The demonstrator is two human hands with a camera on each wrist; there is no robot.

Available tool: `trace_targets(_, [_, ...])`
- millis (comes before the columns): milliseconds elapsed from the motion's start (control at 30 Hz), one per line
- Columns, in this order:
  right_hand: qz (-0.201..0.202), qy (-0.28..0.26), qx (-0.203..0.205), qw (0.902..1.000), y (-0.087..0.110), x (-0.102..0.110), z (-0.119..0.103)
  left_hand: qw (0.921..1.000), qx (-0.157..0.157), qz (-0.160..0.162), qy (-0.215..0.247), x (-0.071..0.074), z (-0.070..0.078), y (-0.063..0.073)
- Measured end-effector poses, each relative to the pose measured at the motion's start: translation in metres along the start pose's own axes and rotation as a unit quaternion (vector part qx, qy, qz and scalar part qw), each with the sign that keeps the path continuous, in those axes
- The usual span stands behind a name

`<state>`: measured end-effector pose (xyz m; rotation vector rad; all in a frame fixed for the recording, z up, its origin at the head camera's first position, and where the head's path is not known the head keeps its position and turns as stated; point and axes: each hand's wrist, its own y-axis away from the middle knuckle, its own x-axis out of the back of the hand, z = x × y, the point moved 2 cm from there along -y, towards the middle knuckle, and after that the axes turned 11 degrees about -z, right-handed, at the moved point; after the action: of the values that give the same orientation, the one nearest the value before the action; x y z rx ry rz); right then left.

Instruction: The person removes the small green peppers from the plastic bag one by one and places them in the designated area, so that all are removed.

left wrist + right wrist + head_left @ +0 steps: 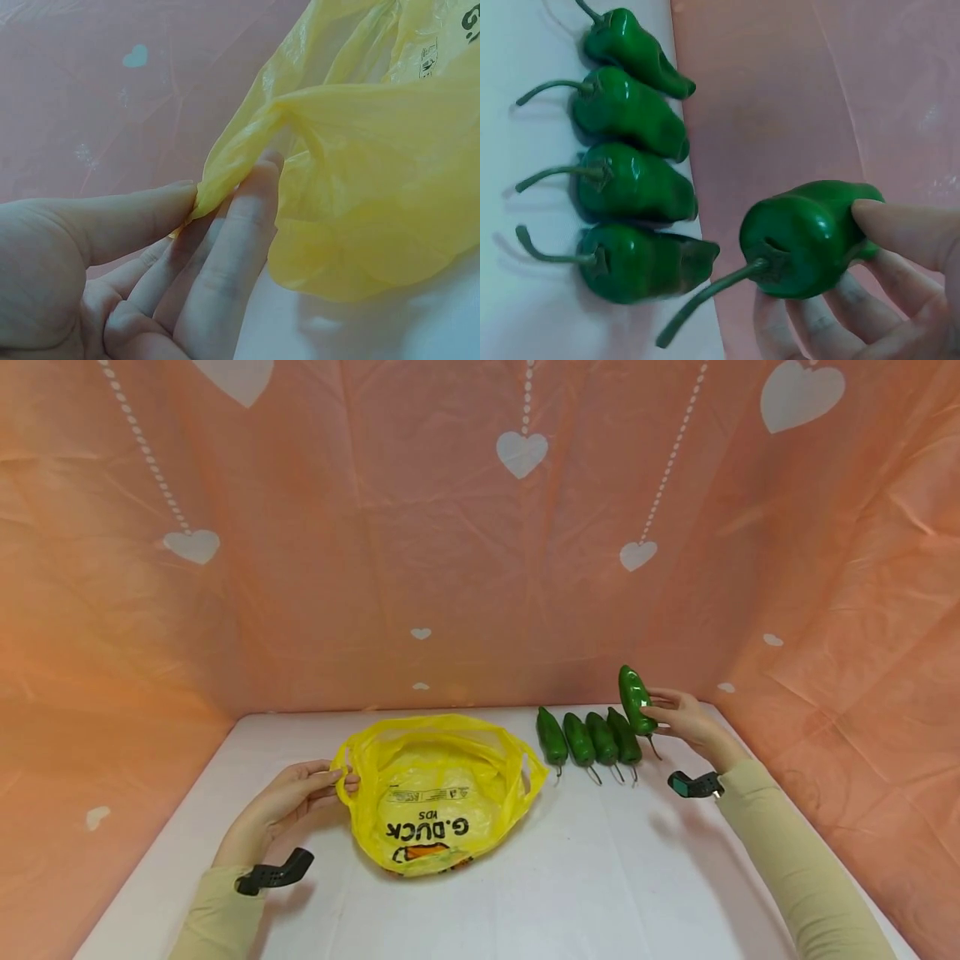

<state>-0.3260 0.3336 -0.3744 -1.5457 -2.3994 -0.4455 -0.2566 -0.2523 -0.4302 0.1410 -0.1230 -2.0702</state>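
My left hand pinches one handle loop of a yellow plastic bag between thumb and fingers, as the left wrist view shows up close. The bag's mouth gapes upward, and printed lettering shows on its inside. At the back right, my right hand grips a glossy green pepper, thumb on one side and fingers on the other, its stem hanging down. In the right wrist view this pepper is held above the table, beside a row of several similar green peppers.
The white table carries the bag left of the peppers. An orange-pink curtain with white hearts encloses the back and both sides. Dark wrist straps with cameras sit over both beige sleeves.
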Motion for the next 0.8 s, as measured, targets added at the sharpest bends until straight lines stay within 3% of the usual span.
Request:
trace_targets(300, [0.026,0.005,-0.016,0.9995,0.006,0.007,0.017,0.9997,0.017,0.015,-0.009,-0.001,0.003,0.0])
trace_targets(533, [0.042,0.013,-0.022,0.9988,0.01,0.011,0.03,0.9998,0.0,-0.007,0.017,-0.002,0.003,0.001])
trace_targets(800, [0.04,0.016,-0.005,0.999,0.011,0.017,0.042,0.9998,-0.002,-0.004,0.018,-0.001,0.003,0.001])
